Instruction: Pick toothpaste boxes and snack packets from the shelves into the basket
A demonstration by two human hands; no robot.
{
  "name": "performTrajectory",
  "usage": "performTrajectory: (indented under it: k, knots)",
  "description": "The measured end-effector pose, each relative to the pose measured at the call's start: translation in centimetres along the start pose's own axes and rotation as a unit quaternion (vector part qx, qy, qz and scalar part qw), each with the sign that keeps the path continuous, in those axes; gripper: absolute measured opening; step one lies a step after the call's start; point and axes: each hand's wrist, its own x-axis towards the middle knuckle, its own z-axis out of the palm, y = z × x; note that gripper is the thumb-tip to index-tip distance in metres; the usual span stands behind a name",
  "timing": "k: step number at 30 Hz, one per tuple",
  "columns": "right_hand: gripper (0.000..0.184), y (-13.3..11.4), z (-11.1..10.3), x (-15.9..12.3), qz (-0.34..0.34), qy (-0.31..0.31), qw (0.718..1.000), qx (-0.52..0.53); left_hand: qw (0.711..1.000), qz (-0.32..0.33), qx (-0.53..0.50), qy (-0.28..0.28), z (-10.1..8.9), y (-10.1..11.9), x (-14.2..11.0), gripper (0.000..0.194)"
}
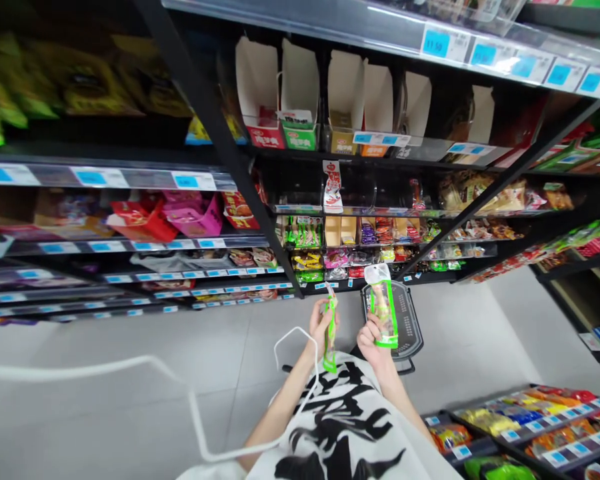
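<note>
My left hand (320,325) is closed round a green snack packet (331,333) seen edge-on, its lower end hanging over my shirt. My right hand (371,341) grips a second green and clear snack packet (383,308), held upright with its face toward me. The two hands are close together at chest height, above the grey floor. A dark step stool (405,327) stands on the floor just behind the right packet. The store shelves (330,220) ahead hold similar green packets (303,232) in a box.
Black shelving with blue price tags runs along the left (130,180) and right (555,73). Another low shelf of snack packs (530,420) sits at the lower right. A white cable (195,400) loops across the lower left. Grey tiled floor (480,333) lies between.
</note>
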Motion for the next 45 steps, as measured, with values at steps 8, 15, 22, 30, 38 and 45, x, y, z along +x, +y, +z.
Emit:
performTrajectory:
  k: [8, 15, 22, 30, 38, 45]
  knots:
    - [0.036, 0.0, 0.3, -0.1, 0.024, 0.032, 0.999, -0.029, 0.996, -0.036, -0.069, -0.032, 0.4, 1.8, -0.1, 0.04]
    - [0.04, -0.2, 0.2, 0.0, 0.031, 0.031, 0.996, -0.076, 0.999, -0.023, -0.03, 0.001, -0.1, 0.6, 0.4, 0.041]
    - [0.038, 0.4, 0.9, 2.0, -0.094, 0.086, 0.977, -0.174, 0.992, 0.022, 0.121, -0.013, -1.1, -0.4, 1.0, 0.03]
    - [0.043, 1.5, -0.9, 4.1, -0.158, 0.123, 0.934, -0.296, 0.985, -0.021, 0.173, 0.014, -2.4, -1.3, 1.0, 0.037]
    - [0.046, 7.9, -3.3, 11.0, -0.03, 0.154, 0.963, -0.22, 0.98, 0.022, 0.194, 0.024, -4.1, -0.9, 0.6, 0.043]
    - [0.03, 11.0, 5.6, 22.3, 0.021, 0.086, 0.961, -0.26, 0.958, 0.063, 0.267, 0.085, -8.4, 0.1, -1.5, 0.041]
